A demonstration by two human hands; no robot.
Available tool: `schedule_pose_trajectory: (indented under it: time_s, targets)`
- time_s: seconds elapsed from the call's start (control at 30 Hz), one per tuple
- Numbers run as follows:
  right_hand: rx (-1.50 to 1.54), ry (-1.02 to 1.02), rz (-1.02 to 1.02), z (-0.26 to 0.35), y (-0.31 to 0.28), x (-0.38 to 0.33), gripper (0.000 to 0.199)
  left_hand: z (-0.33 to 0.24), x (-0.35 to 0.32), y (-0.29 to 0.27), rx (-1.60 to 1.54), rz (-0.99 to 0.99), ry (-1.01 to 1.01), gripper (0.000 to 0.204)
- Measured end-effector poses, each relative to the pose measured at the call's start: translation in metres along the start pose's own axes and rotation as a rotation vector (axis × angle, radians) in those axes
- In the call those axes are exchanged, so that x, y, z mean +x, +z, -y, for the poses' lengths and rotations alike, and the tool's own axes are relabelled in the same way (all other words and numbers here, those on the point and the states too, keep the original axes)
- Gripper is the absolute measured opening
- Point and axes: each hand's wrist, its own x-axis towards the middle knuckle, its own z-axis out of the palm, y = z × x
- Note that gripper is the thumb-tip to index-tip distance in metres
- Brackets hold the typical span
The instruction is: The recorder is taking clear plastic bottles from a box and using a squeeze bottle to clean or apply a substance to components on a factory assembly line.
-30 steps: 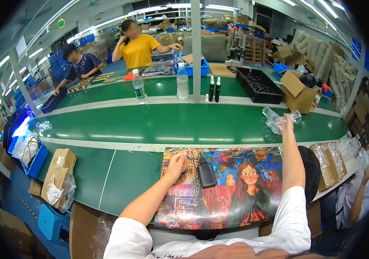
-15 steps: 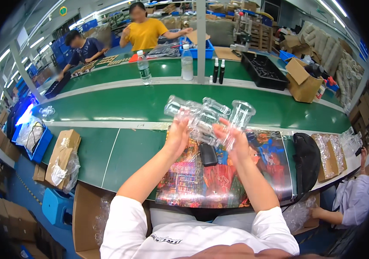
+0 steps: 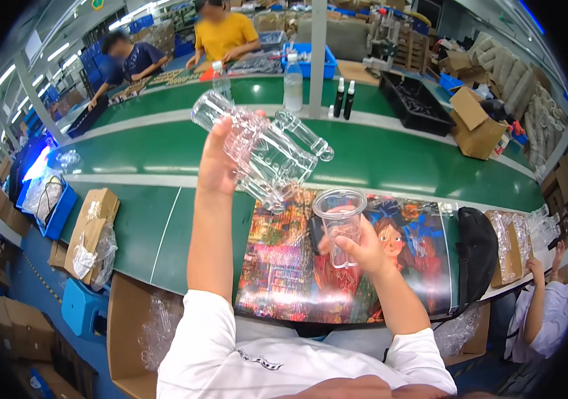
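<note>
My left hand (image 3: 216,163) is raised over the bench and closed round a clear, figure-shaped vessel (image 3: 271,156). The vessel is tilted, with a wide tube-like end at upper left and limb-like tubes at its sides. Lower and to the right, my right hand (image 3: 357,245) grips a clear cup-like piece (image 3: 340,206) with a broad flared rim facing up. The two clear pieces are apart. Beneath them lies a glossy, colourful printed mat (image 3: 284,266). Behind the right hand, a dark object on the mat is mostly hidden.
A black bag (image 3: 475,256) lies right of the mat. Cardboard with plastic wrap (image 3: 91,233) and a blue bin (image 3: 58,213) stand at left. Across the green belt (image 3: 164,156) are bottles (image 3: 292,86) and a black tray (image 3: 417,106). Co-workers sit opposite and at far right.
The clear pieces, held close together before, are now apart. My left hand has moved up and left with the figure-shaped vessel; my right hand has lowered with the cup-like piece.
</note>
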Motion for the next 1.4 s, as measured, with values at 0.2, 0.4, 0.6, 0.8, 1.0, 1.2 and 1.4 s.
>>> schedule_pose_trajectory:
  time_s: [0.2,0.4,0.6,0.8,1.0,1.2,1.4]
  targets:
    - [-0.142,0.179,0.061,0.001,0.007,0.005,0.051,-0.006,-0.005,0.007,0.083,-0.001,-0.079,0.044]
    - [-0.250,0.252,0.029,-0.006,0.006,0.003,0.044,0.001,-0.010,0.018,0.177,0.113,-0.134,0.046]
    - [-0.204,0.224,-0.053,-0.008,0.010,0.000,0.043,0.007,-0.013,0.024,0.159,0.142,-0.165,0.043]
    - [-0.254,0.283,0.046,-0.001,0.008,0.003,0.044,0.009,-0.013,0.028,0.191,0.155,-0.162,0.044]
    - [-0.240,0.226,0.028,-0.006,0.009,0.002,0.048,0.012,-0.013,0.028,0.197,0.162,-0.174,0.043]
    - [-0.239,0.259,0.036,-0.001,0.011,0.002,0.052,0.013,-0.013,0.024,0.270,0.193,-0.159,0.051]
    - [-0.220,0.300,0.054,0.003,0.010,0.001,0.054,0.014,-0.013,0.025,0.258,0.195,-0.156,0.052]
